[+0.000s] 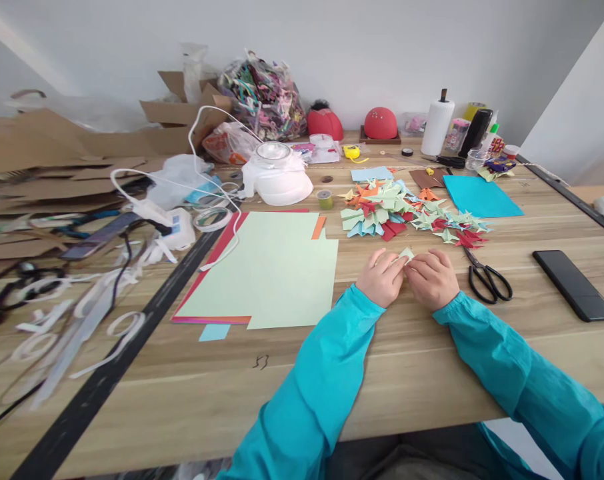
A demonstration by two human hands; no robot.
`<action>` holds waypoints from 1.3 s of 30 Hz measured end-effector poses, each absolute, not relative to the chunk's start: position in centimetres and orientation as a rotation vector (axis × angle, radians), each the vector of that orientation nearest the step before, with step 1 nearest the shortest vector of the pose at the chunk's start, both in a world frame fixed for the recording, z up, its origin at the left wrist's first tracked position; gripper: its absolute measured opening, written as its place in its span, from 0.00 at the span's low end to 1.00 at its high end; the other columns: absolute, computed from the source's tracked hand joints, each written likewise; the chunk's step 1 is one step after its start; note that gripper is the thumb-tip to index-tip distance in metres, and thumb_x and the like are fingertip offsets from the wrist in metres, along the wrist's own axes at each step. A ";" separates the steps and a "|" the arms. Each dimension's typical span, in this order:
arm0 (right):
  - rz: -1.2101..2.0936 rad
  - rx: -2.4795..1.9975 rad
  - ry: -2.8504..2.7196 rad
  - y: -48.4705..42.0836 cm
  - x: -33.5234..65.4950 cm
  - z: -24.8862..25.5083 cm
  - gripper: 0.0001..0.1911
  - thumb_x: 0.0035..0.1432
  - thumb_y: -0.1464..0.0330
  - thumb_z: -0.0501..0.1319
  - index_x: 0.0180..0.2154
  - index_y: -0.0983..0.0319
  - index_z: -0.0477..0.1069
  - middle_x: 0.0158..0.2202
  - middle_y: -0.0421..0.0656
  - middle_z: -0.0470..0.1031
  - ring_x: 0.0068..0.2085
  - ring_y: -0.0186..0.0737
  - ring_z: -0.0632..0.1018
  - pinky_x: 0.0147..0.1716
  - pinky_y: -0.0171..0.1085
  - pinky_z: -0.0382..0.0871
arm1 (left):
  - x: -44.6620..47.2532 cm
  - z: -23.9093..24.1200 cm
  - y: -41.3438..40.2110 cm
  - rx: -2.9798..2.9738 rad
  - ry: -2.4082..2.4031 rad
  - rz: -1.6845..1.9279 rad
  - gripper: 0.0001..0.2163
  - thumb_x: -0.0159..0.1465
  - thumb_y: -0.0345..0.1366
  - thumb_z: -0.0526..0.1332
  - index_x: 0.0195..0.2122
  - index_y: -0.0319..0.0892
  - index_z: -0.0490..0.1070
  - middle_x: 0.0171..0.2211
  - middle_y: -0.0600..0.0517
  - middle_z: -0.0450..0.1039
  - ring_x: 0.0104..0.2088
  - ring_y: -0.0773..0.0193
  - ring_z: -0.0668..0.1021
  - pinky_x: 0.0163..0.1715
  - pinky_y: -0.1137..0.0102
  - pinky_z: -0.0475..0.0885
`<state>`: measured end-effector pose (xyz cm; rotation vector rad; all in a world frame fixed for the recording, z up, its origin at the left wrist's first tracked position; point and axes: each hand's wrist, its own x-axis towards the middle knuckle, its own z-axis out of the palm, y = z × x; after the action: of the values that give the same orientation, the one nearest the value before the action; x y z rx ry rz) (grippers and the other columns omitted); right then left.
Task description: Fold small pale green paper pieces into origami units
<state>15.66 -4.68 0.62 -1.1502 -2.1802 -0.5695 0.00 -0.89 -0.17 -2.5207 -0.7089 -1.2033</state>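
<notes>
Between my fingertips is a small piece of pale green paper (407, 253), mostly hidden by the hands. My left hand (382, 279) pinches it from the left, and my right hand (433, 279) grips it from the right, both just above the table. Just beyond them lies a pile of folded paper cranes (382, 207) in green, red, orange and blue. Black-handled scissors (487, 279) rest to the right of my right hand. Left of my left hand, large pale green paper sheets (267, 273) cover red and other coloured sheets.
A black phone (575, 285) lies at the right. Turquoise paper (482, 196) is behind the cranes, with a white bottle (437, 125) further back. A spool of thread (325, 199) stands near the sheets. A power strip (179, 229), cables and cardboard (92, 143) crowd the left.
</notes>
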 end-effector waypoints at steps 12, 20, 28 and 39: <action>-0.522 -1.241 -2.086 -3.7 17.1 0.7 0.08 0.54 0.72 0.54 0.28 0.58 0.70 0.31 0.40 0.76 0.37 0.39 0.72 0.45 0.45 0.58 | -1.4 0.3 0.0 -2.496 -0.686 -1.210 0.13 0.62 0.28 0.50 0.45 0.42 0.69 0.39 0.50 0.75 0.40 0.63 0.75 0.48 0.61 0.61; -0.541 -1.277 -1.817 -3.2 18.3 0.1 0.05 0.52 0.72 0.56 0.31 0.60 0.71 0.32 0.43 0.76 0.37 0.41 0.72 0.39 0.43 0.60 | -2.3 -0.1 0.8 -2.447 -0.794 -1.323 0.12 0.60 0.27 0.53 0.42 0.43 0.70 0.40 0.51 0.75 0.41 0.61 0.74 0.47 0.59 0.61; -0.485 -1.140 -2.124 -3.7 16.6 -0.1 0.09 0.55 0.73 0.56 0.35 0.56 0.72 0.36 0.39 0.77 0.40 0.38 0.72 0.46 0.43 0.58 | -0.7 0.1 -0.5 -2.583 -0.695 -1.115 0.10 0.61 0.28 0.51 0.37 0.41 0.71 0.43 0.49 0.74 0.43 0.61 0.73 0.46 0.60 0.62; -0.470 -1.176 -2.084 -3.5 17.1 -0.3 0.09 0.54 0.73 0.57 0.34 0.56 0.73 0.35 0.38 0.77 0.40 0.39 0.72 0.44 0.42 0.58 | -1.7 0.5 0.1 -2.541 -0.661 -0.975 0.08 0.58 0.30 0.53 0.30 0.41 0.72 0.46 0.51 0.72 0.41 0.58 0.72 0.45 0.56 0.62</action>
<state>17.07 -3.47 -0.32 -1.1756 -2.0838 -0.4696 -1.69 0.12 0.48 -2.5405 -0.6605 -0.9745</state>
